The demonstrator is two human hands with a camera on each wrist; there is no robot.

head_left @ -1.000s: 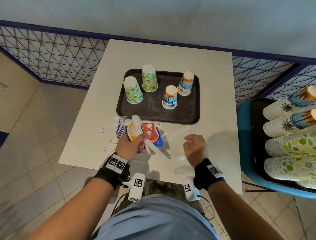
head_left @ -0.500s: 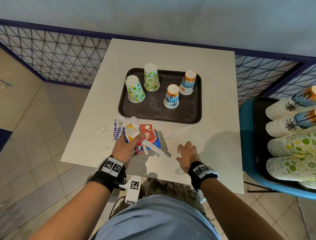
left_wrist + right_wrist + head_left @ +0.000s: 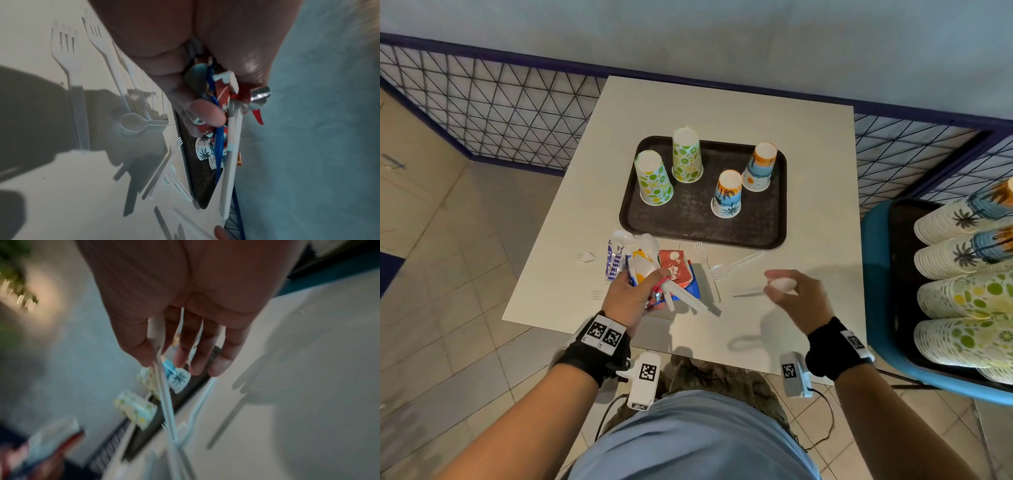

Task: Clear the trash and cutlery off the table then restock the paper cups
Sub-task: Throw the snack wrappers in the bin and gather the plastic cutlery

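My left hand (image 3: 650,284) grips a bundle of trash (image 3: 674,270): red, blue and orange wrappers with white plastic cutlery sticking out. The left wrist view shows the fingers clamped round that bundle (image 3: 222,91). My right hand (image 3: 779,284) is raised over the table's front right and pinches a white plastic spoon (image 3: 782,283), its handle pointing left. In the blurred right wrist view the spoon (image 3: 164,394) sits between thumb and forefinger. On the table lie a clear spoon (image 3: 732,267) and a white fork (image 3: 705,267). Two more forks (image 3: 585,257) lie left of my left hand.
A dark tray (image 3: 630,219) in the table's middle carries several upside-down paper cups (image 3: 654,178). The white table (image 3: 818,171) stands against a wire fence. To the right, a blue chair (image 3: 873,274) holds a tray with stacks of paper cups (image 3: 962,298).
My right hand went down flat onto the spoon near the table's front edge, then rose to the right with the spoon pinched. My left hand kept its bundle and barely moved.
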